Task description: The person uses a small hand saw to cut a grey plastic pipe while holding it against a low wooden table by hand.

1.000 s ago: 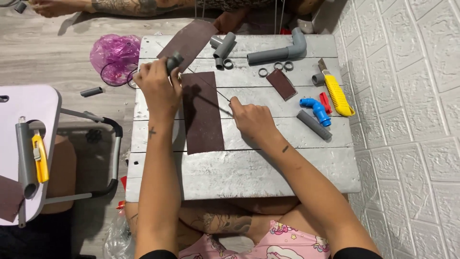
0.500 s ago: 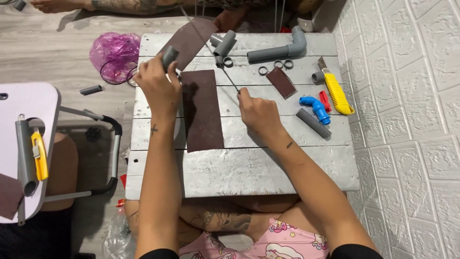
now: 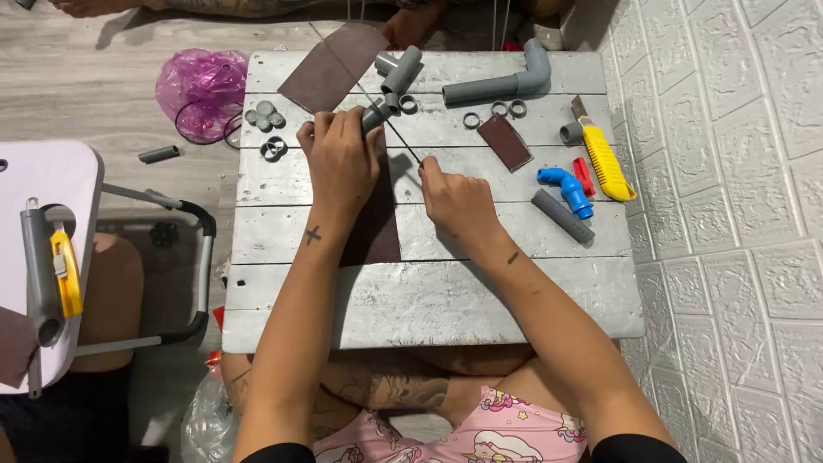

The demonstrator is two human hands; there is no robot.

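The low grey-painted plank table (image 3: 429,300) is carrying the work, and on it the dark brown rectangular sheet of sandpaper (image 3: 377,231) is lying flat under both forearms, mostly covered now where 1 second ago it was showing nearly whole. The left hand (image 3: 341,163) is closing fully around the short grey plastic pipe piece (image 3: 375,114), gripping it at the sheet's far end; it has drifted to the right since the earlier frame. The right hand (image 3: 459,201) is pinching the near end of the thin dark rod (image 3: 403,144), fingers curled shut on it, and has climbed up the table toward the pipe piece, so the rod is reaching into or against that piece, though I cannot tell which. Just beyond, 2 grey pipe offcuts (image 3: 399,70) are lying untouched.
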